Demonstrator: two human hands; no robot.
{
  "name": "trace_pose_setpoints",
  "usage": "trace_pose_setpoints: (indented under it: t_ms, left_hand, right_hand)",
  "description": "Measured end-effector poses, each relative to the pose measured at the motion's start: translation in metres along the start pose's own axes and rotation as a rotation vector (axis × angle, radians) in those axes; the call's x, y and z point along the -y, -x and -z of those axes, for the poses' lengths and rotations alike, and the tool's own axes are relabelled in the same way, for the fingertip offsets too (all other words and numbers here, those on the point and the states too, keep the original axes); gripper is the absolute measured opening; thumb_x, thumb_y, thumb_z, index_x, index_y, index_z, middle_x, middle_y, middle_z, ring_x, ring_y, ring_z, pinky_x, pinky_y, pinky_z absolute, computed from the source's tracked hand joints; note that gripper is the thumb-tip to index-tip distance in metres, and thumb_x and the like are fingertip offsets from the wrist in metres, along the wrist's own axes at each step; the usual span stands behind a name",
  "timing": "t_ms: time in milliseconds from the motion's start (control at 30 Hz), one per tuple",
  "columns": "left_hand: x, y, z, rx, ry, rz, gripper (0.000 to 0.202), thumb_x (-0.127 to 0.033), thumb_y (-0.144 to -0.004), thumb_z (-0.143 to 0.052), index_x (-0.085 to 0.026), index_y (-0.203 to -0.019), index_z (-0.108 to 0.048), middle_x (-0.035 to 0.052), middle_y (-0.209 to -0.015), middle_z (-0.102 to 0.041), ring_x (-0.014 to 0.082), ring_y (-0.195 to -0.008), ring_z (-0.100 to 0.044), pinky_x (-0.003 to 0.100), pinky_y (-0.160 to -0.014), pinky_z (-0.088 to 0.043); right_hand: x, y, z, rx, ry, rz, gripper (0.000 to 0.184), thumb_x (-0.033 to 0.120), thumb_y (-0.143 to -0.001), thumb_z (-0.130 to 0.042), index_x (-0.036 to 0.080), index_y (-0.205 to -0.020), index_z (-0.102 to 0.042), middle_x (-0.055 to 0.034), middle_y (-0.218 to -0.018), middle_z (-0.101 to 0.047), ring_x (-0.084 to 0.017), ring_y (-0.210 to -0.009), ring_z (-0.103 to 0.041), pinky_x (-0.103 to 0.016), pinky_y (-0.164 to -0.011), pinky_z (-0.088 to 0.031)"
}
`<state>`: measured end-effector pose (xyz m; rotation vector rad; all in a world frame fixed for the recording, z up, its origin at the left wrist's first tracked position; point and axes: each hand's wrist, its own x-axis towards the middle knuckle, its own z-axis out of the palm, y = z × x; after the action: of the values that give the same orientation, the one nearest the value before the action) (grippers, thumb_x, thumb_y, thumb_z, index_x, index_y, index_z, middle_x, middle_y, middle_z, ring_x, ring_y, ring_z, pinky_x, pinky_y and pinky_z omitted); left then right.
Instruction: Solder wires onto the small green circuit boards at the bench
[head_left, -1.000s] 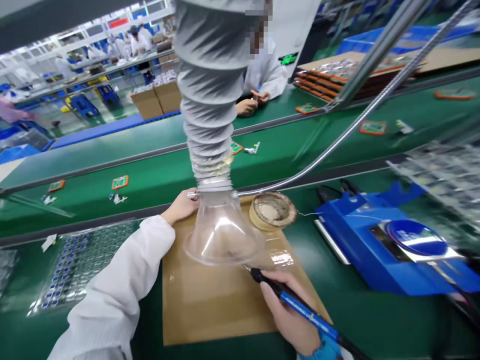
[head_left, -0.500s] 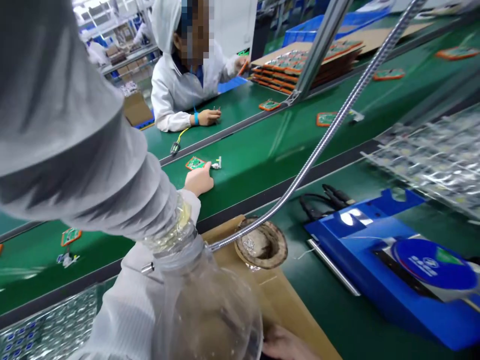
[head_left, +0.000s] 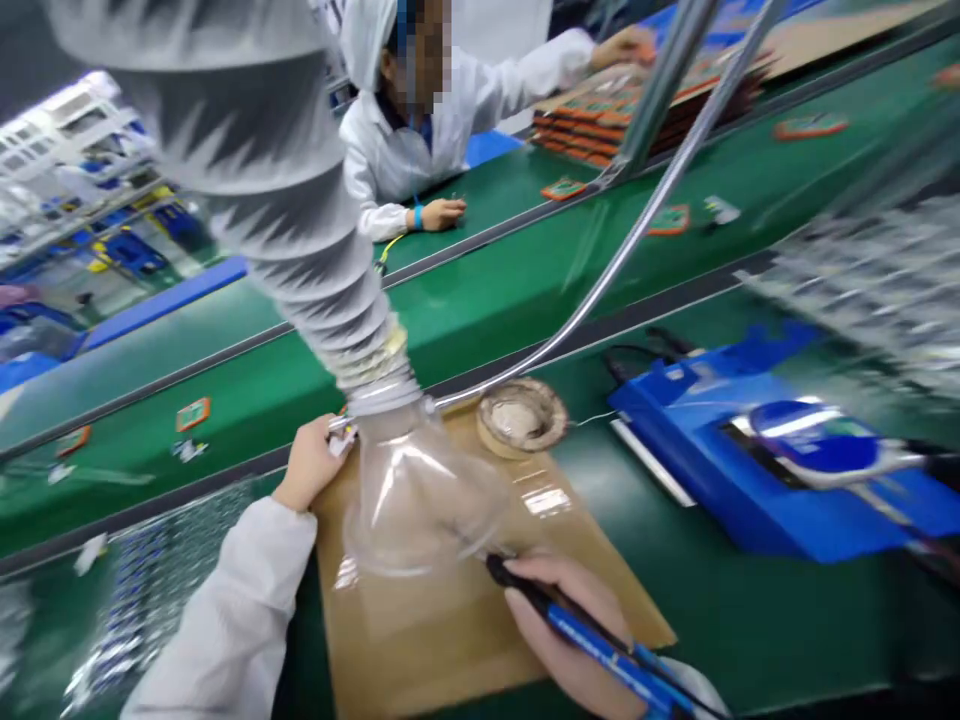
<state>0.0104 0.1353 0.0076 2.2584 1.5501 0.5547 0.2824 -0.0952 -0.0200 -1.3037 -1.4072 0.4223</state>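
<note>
My left hand (head_left: pixel 311 462) is closed at the left edge of the brown work mat, its fingers around an orange-edged circuit board with a small white connector (head_left: pixel 342 436). Most of that board is hidden behind the clear fume hood (head_left: pixel 420 490). In my right hand (head_left: pixel 577 620) is a blue and black soldering iron (head_left: pixel 600 645), its tip end pointing left toward the hood's lower rim. A round tip-cleaning dish (head_left: pixel 523 415) with a crusted rim sits at the mat's (head_left: pixel 420 640) far edge.
A grey duct (head_left: pixel 300 200) and a metal hose (head_left: pixel 600 310) hang over the bench. A blue stand (head_left: pixel 697 450) is at right, clear trays (head_left: pixel 870 290) behind it. Boards lie on the green belt (head_left: pixel 480 320). Across it a co-worker (head_left: pixel 427 150) reaches toward stacked boards (head_left: pixel 577 125).
My left hand has drawn a circuit board from the belt back to the mat. My right hand has come into fuller view with the soldering iron. The co-worker's arm has stretched over the stack.
</note>
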Motion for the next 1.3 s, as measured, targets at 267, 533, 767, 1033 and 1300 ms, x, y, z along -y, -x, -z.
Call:
trace_pose_setpoints:
  t_ms: [267,533,767,1033,1300]
  left_hand:
    - [-0.011,0.133,-0.007,0.258,0.205,-0.139,0.033,-0.033,-0.089,-0.061,-0.018,-0.064,-0.047,0.0027,-0.073,-0.063,0.0140,-0.068,-0.056,0.025,-0.066,-0.042]
    - [-0.047,0.158,0.013,0.369,0.281,0.079,0.039,-0.007,-0.075,-0.053,-0.019,-0.112,-0.059,0.0029,-0.095,-0.065,0.0135,-0.073,-0.056,0.026,-0.072,-0.047]
    - [-0.062,0.171,0.004,0.350,0.702,0.378,0.031,-0.043,-0.089,-0.059,-0.015,-0.100,-0.065,0.0011,-0.075,-0.062,0.0107,-0.056,-0.055,0.024,-0.055,-0.046]
    - [-0.097,0.171,-0.008,0.382,0.854,0.465,0.036,-0.050,-0.081,-0.068,-0.014,-0.075,-0.066,0.0025,-0.063,-0.062,0.0104,-0.052,-0.055,0.021,-0.049,-0.046]
    - [-0.108,0.178,-0.015,0.402,0.818,0.431,0.031,-0.044,-0.081,-0.069,-0.014,-0.073,-0.070,0.0019,-0.058,-0.062,0.0107,-0.052,-0.053,0.022,-0.052,-0.043]
  right_hand:
    - [-0.006,0.013,-0.009,0.011,0.023,0.010,0.008,0.030,-0.093,-0.067,0.025,-0.098,-0.067,-0.0013,-0.088,-0.074,-0.017,-0.074,-0.073,-0.024,-0.070,-0.059]
    - [0.005,0.027,-0.036,0.229,-0.098,-0.140,0.030,0.041,-0.098,-0.063,0.026,-0.124,-0.062,-0.0046,-0.107,-0.077,-0.022,-0.097,-0.075,-0.033,-0.086,-0.061]
    - [0.003,0.031,-0.056,0.479,-0.056,-0.083,0.034,0.038,-0.101,-0.054,0.026,-0.132,-0.059,-0.0063,-0.118,-0.074,-0.026,-0.103,-0.074,-0.038,-0.085,-0.062]
    - [0.012,0.029,-0.052,0.322,-0.271,-0.228,0.035,0.036,-0.097,-0.064,0.026,-0.129,-0.056,-0.0072,-0.114,-0.074,-0.023,-0.103,-0.074,-0.037,-0.087,-0.062]
    - [0.033,0.015,-0.053,0.266,-0.476,-0.365,0.030,0.034,-0.089,-0.074,0.026,-0.115,-0.061,-0.0024,-0.095,-0.073,-0.019,-0.084,-0.073,-0.033,-0.078,-0.063]
